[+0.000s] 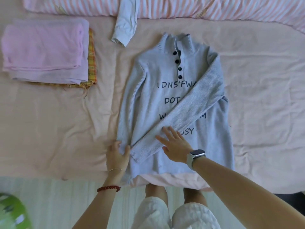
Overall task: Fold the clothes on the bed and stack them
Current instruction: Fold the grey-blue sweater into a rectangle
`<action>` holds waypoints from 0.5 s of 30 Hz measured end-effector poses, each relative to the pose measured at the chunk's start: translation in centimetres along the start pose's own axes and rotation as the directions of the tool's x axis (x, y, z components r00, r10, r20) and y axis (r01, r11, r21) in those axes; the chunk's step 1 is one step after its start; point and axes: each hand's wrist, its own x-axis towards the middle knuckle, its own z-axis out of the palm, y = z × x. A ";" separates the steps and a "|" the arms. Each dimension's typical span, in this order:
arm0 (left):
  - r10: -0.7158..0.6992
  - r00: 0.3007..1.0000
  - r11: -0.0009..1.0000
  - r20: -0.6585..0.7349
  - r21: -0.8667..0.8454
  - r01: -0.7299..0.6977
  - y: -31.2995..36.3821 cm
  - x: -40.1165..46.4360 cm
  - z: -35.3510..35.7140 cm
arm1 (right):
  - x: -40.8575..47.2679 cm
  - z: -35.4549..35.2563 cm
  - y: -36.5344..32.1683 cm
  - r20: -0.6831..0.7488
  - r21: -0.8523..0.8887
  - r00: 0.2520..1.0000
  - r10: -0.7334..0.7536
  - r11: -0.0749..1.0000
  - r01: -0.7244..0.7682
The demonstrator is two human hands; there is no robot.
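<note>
Our biggest risk here is the sleeve [181, 111] we have laid across the chest: it lies on a slant, so if we fold the body over it as it is, we judge it could bunch into a lump or slide out at the side, and the finished bundle would sit crooked on the stack. The sweater's [153, 90] hem also hangs a little past the near edge of the bed [49, 129], so a careless tug could drag it toward the floor.

Our left hand [117, 157] pinches the sweater's lower left edge, thumb over the fabric and fingers curled under. Our right hand [175, 146] lies flat with fingers spread, pressing the cuff end of the folded sleeve onto the front. The two hands are near each other but not touching.

The sweater is a pale grey-blue knit, ribbed on the sleeves, face up in the middle of the bed, collar away from us. It has a high collar, a short row of dark buttons and dark printed letters partly hidden by the sleeve. The other sleeve lies folded in along the left side.

The folded stack [44, 50], pink on top of a plaid piece, sits well apart to the left. A pale garment [126, 25] lies beyond the collar.
</note>
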 end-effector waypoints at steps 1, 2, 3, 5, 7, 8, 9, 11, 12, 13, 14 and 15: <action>-0.024 0.999 1.000 -0.025 0.011 0.024 -0.1 0.5 -0.5 | 0.3 0.0 -0.4 0.048 -0.022 0.999 0.020 1.000 -0.019; -0.042 0.999 0.999 -0.026 0.019 0.043 -0.3 1.1 -0.8 | 0.6 -0.2 -0.8 0.061 -0.031 0.997 0.042 0.999 -0.040; -0.065 0.998 0.998 -0.004 0.011 0.065 -0.3 1.7 -0.9 | 0.9 -0.3 -1.3 0.040 -0.021 0.997 0.066 0.998 -0.065; -0.091 0.993 0.995 0.081 -0.043 0.095 0.0 2.7 -1.0 | 1.3 -0.8 -2.3 -0.089 0.076 0.990 0.108 0.992 -0.101; -0.073 0.988 0.997 0.135 -0.024 0.077 0.5 3.1 -1.1 | 1.6 -1.1 -3.2 -0.248 0.173 0.965 0.087 0.984 -0.044; -0.057 0.991 0.998 0.124 -0.023 0.060 0.4 3.4 -1.3 | 1.8 -1.2 -3.6 -0.309 0.181 0.950 0.042 0.983 0.015; -0.057 0.994 0.997 0.092 -0.045 0.062 0.2 3.6 -1.7 | 2.1 -1.2 -4.0 -0.350 0.169 0.937 -0.010 0.983 0.073; -0.077 0.995 0.995 -0.057 -0.072 0.072 -0.5 3.8 -3.4 | 2.8 -1.5 -4.9 -0.306 0.111 0.948 -0.092 0.985 0.131; -0.087 0.984 0.994 -0.158 -0.071 0.077 -0.9 4.1 -4.6 | 3.3 -1.6 -5.3 -0.228 0.089 0.968 -0.102 0.988 0.125; -0.097 0.963 0.994 -0.251 -0.069 0.082 -1.3 4.7 -5.7 | 3.7 -1.6 -5.6 -0.151 0.059 0.984 -0.097 0.992 0.107; -0.094 0.941 0.995 -0.325 -0.052 0.081 -1.4 5.2 -6.7 | 4.1 -1.5 -5.9 -0.090 0.013 0.992 -0.088 0.996 0.089; -0.088 0.921 0.996 -0.379 -0.032 0.081 -1.5 6.0 -7.5 | 4.4 -1.5 -6.1 -0.054 -0.028 0.996 -0.076 0.997 0.075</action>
